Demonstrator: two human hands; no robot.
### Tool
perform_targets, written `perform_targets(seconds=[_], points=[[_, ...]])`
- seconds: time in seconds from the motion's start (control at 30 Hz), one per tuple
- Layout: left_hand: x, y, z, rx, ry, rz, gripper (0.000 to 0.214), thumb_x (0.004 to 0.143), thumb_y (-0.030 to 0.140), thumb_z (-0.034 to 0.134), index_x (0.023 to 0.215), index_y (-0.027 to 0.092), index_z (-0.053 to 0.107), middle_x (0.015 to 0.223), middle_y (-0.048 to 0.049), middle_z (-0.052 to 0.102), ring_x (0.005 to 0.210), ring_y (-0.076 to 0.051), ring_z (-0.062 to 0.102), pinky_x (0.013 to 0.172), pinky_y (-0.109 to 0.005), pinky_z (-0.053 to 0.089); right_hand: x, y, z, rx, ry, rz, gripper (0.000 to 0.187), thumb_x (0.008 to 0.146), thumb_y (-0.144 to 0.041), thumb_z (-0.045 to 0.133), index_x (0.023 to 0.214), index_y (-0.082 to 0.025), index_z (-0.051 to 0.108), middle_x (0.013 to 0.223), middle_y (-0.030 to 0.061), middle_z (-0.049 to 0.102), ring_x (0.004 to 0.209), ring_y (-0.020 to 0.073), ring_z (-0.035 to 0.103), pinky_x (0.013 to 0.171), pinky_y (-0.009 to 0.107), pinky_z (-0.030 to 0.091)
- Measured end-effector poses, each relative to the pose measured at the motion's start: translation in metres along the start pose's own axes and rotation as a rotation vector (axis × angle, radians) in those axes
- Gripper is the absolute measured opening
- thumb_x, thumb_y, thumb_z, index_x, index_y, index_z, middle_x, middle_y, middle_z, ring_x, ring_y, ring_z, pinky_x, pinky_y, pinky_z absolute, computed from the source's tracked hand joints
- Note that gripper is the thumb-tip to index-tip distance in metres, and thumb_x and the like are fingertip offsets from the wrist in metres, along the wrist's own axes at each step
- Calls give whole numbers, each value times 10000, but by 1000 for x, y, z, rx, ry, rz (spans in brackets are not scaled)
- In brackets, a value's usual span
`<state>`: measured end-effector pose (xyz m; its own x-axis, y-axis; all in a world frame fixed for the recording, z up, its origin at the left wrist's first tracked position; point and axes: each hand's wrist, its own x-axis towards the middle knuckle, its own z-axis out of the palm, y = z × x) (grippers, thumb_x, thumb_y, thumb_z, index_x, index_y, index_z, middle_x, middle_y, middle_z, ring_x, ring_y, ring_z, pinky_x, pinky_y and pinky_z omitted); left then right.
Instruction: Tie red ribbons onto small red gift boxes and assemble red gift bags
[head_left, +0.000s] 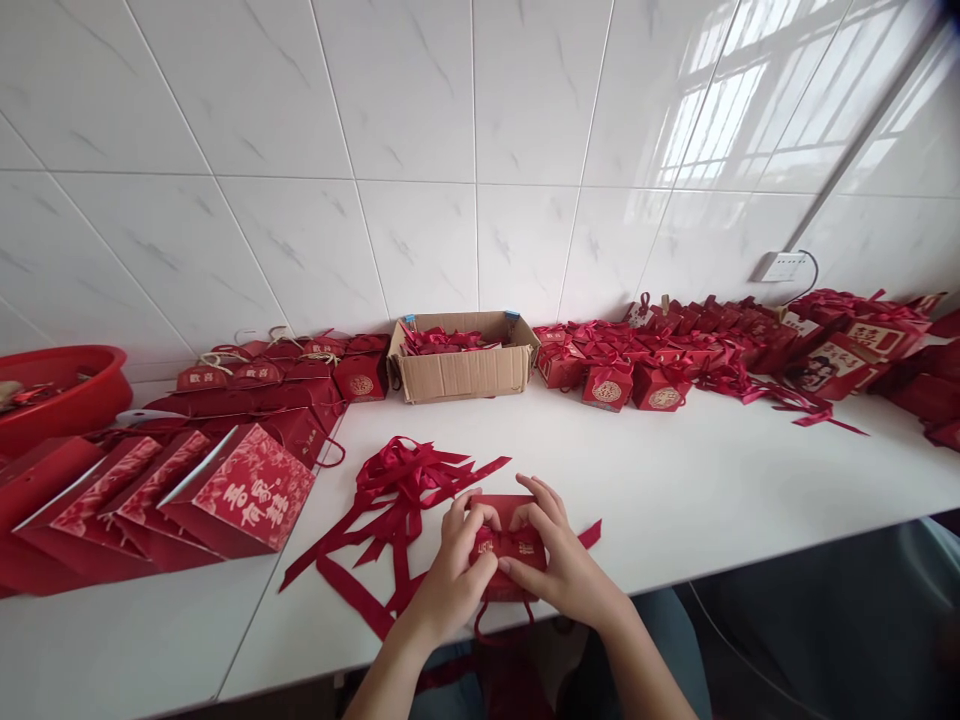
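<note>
In the head view a small red gift box (507,508) with pale characters lies at the table's front edge, between my two hands. My left hand (459,560) grips its left side, fingers curled over the top and thumb toward the middle. From the right, my right hand (556,560) grips it likewise, the two thumbs close together. Red ribbon seems to run across the box under my fingers, but they hide most of it. One ribbon end (591,534) sticks out past my right hand. A thin red cord loop (504,638) hangs at the box's near side.
Loose red ribbons (405,490) lie to the left on the white table (600,450). A cardboard box (463,375) with red ribbons stands at the wall. Several red bags (255,490) and a red basin (97,385) are left; ribboned boxes (606,388) line the back right.
</note>
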<state>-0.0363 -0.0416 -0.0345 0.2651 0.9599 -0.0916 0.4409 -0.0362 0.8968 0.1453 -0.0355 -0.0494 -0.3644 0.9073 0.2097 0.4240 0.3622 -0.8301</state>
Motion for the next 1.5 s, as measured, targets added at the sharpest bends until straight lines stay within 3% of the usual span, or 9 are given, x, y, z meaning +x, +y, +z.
perform_targets(seconds=[0.17, 0.3, 0.4, 0.5, 0.83, 1.03, 1.17, 1.33, 1.5], points=[[-3, -4, 2, -14, 111, 21, 301, 834, 266, 480, 1132, 304, 475, 1483, -48, 217, 1441, -265, 149, 1091, -458, 351, -4, 8, 4, 173, 158, 44, 334, 872, -462, 580, 1113, -247, 499, 1489, 113, 316, 1406, 256, 285, 1056, 392, 412], [-6, -11, -2, -59, 297, -8, 529, 799, 531, 580, 1232, 284, 406, 1333, -106, 399, 1259, -287, 400, 1038, -469, 372, -7, 22, -1, 307, 317, 272, 399, 927, -569, 407, 1087, -217, 502, 1158, 117, 566, 946, 199, 602, 735, 312, 518], [-5, -15, -8, -115, 311, -91, 431, 818, 616, 506, 1011, 231, 489, 1006, -63, 531, 966, -243, 520, 886, -401, 425, -7, 25, -11, 354, 128, 326, 463, 930, -613, 346, 867, -192, 526, 777, 23, 567, 635, 132, 512, 595, 271, 426], [-2, -18, -11, -146, 206, -69, 400, 822, 608, 517, 785, 215, 452, 757, 2, 477, 748, -184, 484, 731, -313, 410, -5, 22, -19, 378, -46, 296, 474, 905, -607, 427, 699, -185, 486, 633, -22, 471, 588, 110, 423, 562, 251, 348], [5, -13, -12, -271, 66, -96, 493, 803, 556, 591, 638, 203, 289, 612, 62, 263, 579, -102, 264, 561, -238, 245, 0, 20, -27, 609, -202, 294, 439, 789, -561, 649, 681, -186, 447, 549, -80, 370, 497, 57, 266, 482, 212, 185], [8, -13, -14, -258, -1, -76, 505, 775, 523, 642, 657, 206, 266, 641, 61, 261, 598, -99, 241, 557, -225, 231, 3, 27, -39, 370, -273, 311, 471, 732, -573, 696, 606, -166, 494, 501, -77, 327, 491, 58, 231, 471, 233, 138], [11, -12, -15, -347, -86, -103, 509, 773, 505, 640, 649, 210, 244, 638, 62, 261, 584, -93, 243, 553, -220, 245, 5, 27, -47, 276, -296, 336, 501, 719, -584, 693, 536, -170, 477, 470, -70, 335, 476, 61, 245, 455, 232, 166], [10, -13, -13, -351, -44, -119, 505, 771, 495, 640, 662, 210, 238, 653, 60, 248, 604, -99, 249, 572, -217, 249, 1, 26, -60, 301, -334, 327, 476, 747, -566, 675, 541, -165, 523, 467, -61, 375, 455, 59, 272, 437, 218, 211], [7, -14, -9, -271, 44, -116, 486, 777, 492, 628, 671, 211, 246, 646, 60, 236, 599, -103, 247, 568, -222, 239, -8, 17, -65, 489, -270, 100, 295, 734, -465, 732, 676, -180, 683, 812, 54, 633, 677, 147, 565, 635, 298, 480]])
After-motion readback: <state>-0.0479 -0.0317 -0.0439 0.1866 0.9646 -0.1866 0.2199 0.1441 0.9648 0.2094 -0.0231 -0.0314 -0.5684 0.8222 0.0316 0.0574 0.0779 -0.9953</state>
